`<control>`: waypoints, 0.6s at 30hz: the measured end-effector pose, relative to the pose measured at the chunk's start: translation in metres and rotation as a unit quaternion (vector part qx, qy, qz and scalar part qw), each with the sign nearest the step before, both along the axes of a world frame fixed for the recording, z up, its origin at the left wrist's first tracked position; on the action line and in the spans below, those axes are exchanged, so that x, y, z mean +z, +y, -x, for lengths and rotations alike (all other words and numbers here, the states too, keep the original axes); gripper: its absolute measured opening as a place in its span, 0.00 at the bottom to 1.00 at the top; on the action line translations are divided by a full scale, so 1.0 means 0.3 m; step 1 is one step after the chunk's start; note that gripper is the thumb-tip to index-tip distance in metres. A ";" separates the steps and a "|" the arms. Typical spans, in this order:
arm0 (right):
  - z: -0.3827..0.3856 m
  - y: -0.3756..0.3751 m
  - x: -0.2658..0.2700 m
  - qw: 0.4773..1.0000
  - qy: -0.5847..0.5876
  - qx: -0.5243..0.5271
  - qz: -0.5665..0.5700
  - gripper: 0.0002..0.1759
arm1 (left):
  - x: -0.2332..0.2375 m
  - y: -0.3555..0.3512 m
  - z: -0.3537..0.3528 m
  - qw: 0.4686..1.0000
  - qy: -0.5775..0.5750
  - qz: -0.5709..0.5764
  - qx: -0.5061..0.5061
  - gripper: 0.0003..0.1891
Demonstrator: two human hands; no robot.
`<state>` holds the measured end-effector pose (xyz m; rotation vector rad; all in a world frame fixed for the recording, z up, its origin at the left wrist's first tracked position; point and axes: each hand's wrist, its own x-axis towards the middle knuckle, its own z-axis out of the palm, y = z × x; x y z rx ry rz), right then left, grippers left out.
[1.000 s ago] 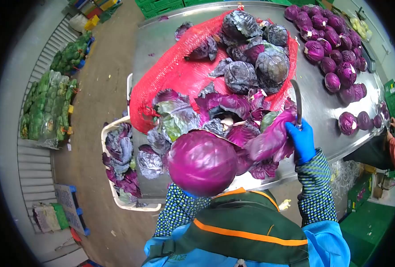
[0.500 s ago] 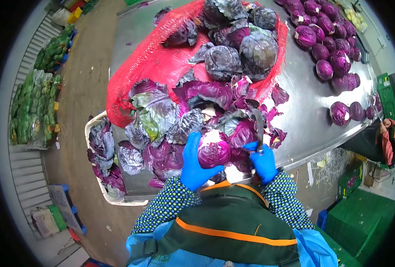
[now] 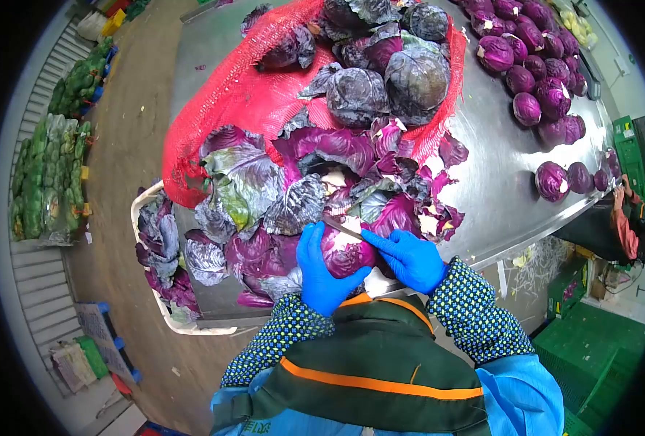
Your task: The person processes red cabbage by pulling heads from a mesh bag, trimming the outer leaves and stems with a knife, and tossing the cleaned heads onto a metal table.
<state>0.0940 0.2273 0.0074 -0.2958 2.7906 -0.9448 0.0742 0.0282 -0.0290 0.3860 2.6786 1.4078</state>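
A red cabbage [image 3: 348, 257] with a pale cut top sits at the table's near edge. My left hand [image 3: 324, 280], in a blue glove, cups its left and near sides with thumb and fingers. In my gloved right hand [image 3: 412, 263] is a knife [image 3: 342, 228], its blade lying across the top of the cabbage. Loose purple outer leaves [image 3: 261, 258] are heaped around and beyond the hands, and a large greenish leaf [image 3: 244, 185] lies farther left.
A red mesh bag [image 3: 224, 105] holds several untrimmed dark cabbages [image 3: 417, 81]. Trimmed purple cabbages [image 3: 553, 94] are grouped on the metal table [image 3: 486, 189] at the far right. A white-rimmed bin [image 3: 164, 309] of leaves stands left. Another person's sleeve [image 3: 622, 229] shows at right.
My right hand has swung the knife leftward, from upright beside the cabbage to flat across its top. My left hand stays on the cabbage.
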 end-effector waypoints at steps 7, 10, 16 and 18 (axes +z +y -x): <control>0.068 -0.053 -0.006 0.998 -0.011 -0.049 -0.034 0.22 | -0.011 0.004 0.013 1.000 0.009 0.018 0.010 0.54; 0.088 -0.069 -0.007 0.994 -0.045 -0.090 -0.042 0.21 | -0.014 0.002 0.043 1.000 -0.015 -0.014 0.017 0.54; 0.165 -0.008 -0.016 0.964 -0.141 -0.151 -0.167 0.22 | -0.008 -0.005 -0.055 0.996 0.074 -0.013 -0.048 0.55; 0.126 0.018 -0.060 0.970 -0.175 -0.168 0.011 0.33 | 0.001 -0.032 -0.074 0.998 0.038 0.011 -0.051 0.55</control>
